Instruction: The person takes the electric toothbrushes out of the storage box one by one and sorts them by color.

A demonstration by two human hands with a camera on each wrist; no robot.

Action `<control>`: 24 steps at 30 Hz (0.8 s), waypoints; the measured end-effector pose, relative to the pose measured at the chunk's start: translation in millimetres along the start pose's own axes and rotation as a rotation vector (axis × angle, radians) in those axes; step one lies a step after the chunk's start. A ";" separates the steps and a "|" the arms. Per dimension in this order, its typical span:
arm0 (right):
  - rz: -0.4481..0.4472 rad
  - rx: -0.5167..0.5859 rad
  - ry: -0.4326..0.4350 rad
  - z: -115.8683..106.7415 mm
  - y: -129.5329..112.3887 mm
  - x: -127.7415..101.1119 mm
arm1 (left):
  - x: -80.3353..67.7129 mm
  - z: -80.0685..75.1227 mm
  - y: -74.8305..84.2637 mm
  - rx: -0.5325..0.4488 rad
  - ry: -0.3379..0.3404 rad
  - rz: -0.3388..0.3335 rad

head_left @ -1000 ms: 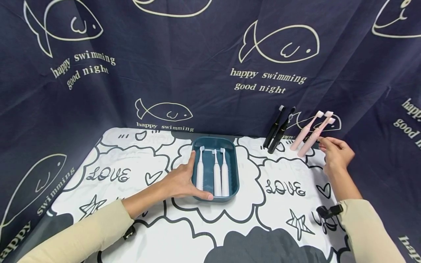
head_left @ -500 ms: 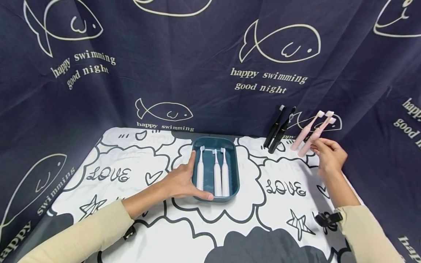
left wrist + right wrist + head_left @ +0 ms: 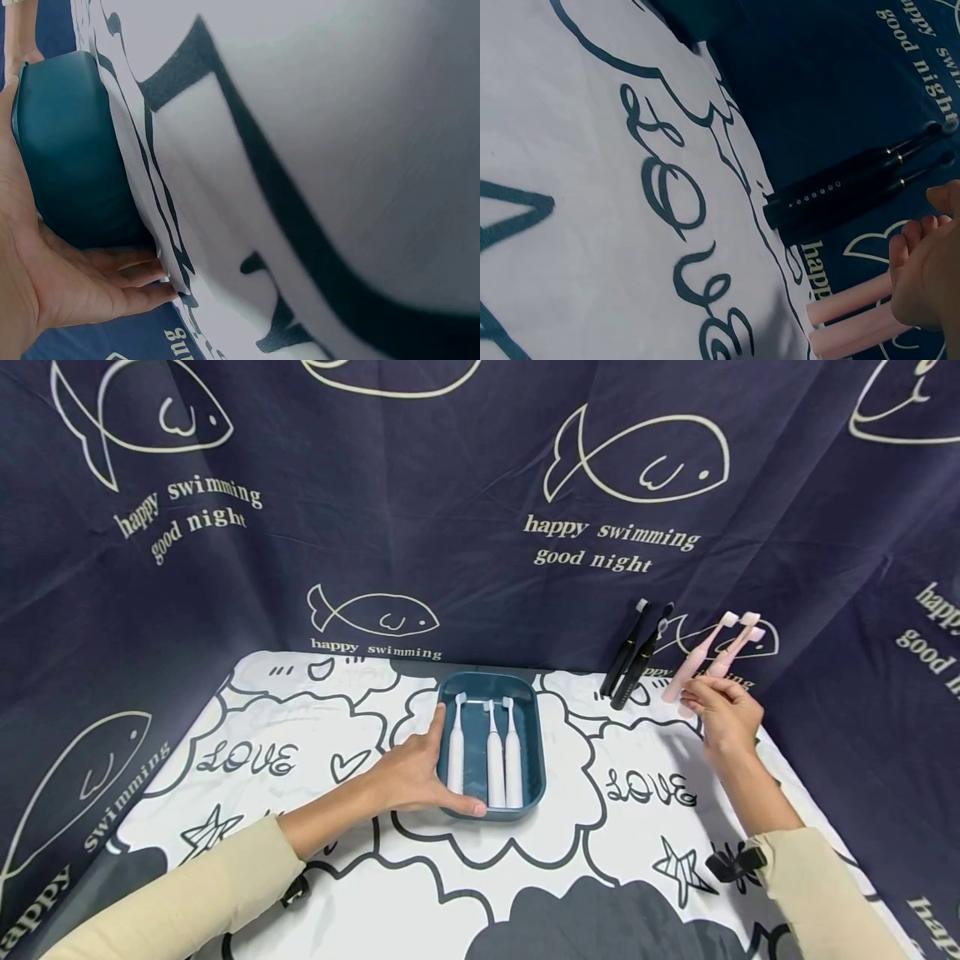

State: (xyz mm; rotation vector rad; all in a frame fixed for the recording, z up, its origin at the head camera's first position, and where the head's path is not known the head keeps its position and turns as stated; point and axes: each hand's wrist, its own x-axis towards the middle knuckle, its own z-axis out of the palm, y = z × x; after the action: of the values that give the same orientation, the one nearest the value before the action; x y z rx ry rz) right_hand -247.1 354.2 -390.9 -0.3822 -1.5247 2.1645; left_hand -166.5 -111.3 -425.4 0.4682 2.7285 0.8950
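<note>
Three white electric toothbrushes [image 3: 497,768] lie side by side in a blue-green tray [image 3: 477,688]. My left hand [image 3: 412,768] holds the tray's near left corner, its thumb on the near rim. Seen from the left wrist, the fingers [image 3: 127,266] wrap along the outside of the tray wall [image 3: 71,157]. My right hand [image 3: 727,718] is in front of several pink toothbrushes [image 3: 701,652] that lean on the back cloth. Its fingers are loosely bent and hide part of their handles; I see nothing in its grasp. Black toothbrushes [image 3: 840,176] lean left of the pink ones.
A white cloth [image 3: 300,810] with black drawings covers the table. The dark blue cloth [image 3: 480,527] with fish prints rises behind and at both sides. A black strap device [image 3: 738,862] sits at my right cuff.
My right hand has moved left from beside the pink toothbrushes to in front of their handles. The toothbrushes, the tray and my left hand look unmoved.
</note>
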 end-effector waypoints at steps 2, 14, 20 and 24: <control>0.012 0.004 -0.011 1.9 2.1 -2.1 | -0.1 0.0 0.2 -0.001 -0.003 -0.002; 0.056 -0.068 -0.096 18.1 14.5 -17.2 | 0.7 0.3 -0.8 0.001 0.006 -0.002; 0.054 -0.122 -0.173 26.2 24.2 -25.0 | 1.0 0.1 0.0 0.001 0.001 -0.006; 0.058 -0.151 -0.223 31.4 30.1 -31.2 | 1.4 -0.3 0.6 0.001 0.002 -0.007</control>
State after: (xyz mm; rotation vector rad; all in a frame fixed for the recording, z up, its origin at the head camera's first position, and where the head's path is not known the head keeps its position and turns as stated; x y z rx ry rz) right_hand -241.7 304.3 -409.4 -0.2419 -1.8270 2.2038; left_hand -167.8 -110.4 -424.9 0.4581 2.7306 0.8925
